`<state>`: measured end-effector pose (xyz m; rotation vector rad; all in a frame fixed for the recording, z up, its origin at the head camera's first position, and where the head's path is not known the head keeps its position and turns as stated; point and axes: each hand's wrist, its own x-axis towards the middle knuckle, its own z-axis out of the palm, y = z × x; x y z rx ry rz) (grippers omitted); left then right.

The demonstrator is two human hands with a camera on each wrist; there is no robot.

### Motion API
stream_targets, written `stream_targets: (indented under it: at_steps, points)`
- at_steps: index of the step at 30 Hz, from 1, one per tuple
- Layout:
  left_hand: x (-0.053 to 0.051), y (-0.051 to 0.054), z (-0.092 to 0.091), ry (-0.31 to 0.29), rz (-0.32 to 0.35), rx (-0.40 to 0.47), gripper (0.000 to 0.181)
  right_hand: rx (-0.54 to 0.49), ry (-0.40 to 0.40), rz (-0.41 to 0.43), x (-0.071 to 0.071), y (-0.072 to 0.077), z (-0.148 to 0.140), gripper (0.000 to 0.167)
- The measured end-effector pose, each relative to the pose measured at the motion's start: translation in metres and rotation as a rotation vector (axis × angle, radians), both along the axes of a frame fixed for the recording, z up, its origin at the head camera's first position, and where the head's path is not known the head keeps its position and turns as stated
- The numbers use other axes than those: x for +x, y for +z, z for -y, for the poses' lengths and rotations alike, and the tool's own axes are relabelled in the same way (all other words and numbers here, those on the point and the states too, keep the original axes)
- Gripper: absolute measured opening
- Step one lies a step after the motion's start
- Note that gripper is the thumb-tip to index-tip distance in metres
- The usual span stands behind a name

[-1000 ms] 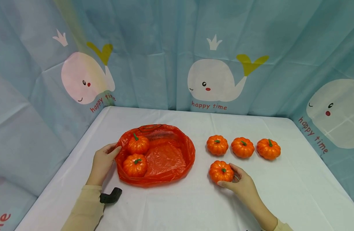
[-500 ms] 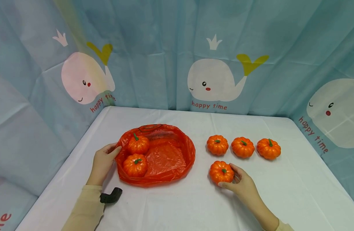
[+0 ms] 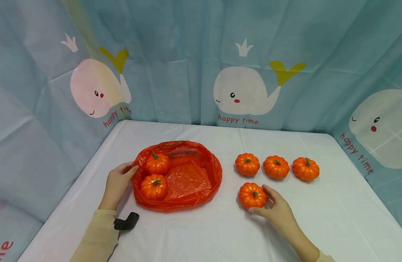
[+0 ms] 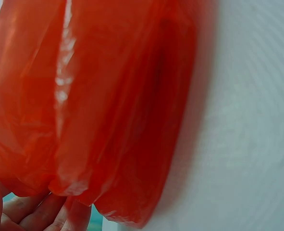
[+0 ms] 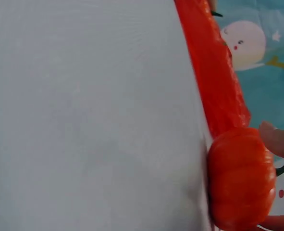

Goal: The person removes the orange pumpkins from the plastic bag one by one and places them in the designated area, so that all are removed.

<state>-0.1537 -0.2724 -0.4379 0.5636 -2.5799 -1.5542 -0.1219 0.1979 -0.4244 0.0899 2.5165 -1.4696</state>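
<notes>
- Pumpkin [image 3: 252,195]: sat on table [image 3: 194,236], grasped by right hand [image 3: 279,211].
- Three pumpkins [image 3: 276,167]: stood behind.
- Red bag [image 3: 189,178]: pinched by left hand [image 3: 118,182].
- Open room: ran leftward to bag; far edge met curtain [image 3: 174,87].

The crinkled red plastic bag [image 3: 189,179] covers part of my left grip [image 3: 117,181], and the dark print [image 3: 185,153] inside it is too small for me to read. The head view's bottom edge cuts off my beige left sleeve [image 3: 98,233]; the bent black piece [image 3: 128,222] at its cuff I cannot identify. The right wrist view crops my right grip [image 3: 279,211], pinching the glossy orange ribbed pumpkin [image 3: 251,196].
</notes>
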Motion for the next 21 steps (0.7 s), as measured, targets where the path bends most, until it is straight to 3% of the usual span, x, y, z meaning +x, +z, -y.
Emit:
stream_targets:
  at_steps: [10,21]
  points:
    - [0.0,-0.001,-0.001,0.0,0.004,-0.002,0.062,0.0,-0.055,-0.119,0.001,0.029,0.0,0.094]
    - [0.0,0.0,0.0,0.001,0.008,-0.002,0.062,-0.093,0.019,-0.191,-0.006,0.042,0.031,0.086]
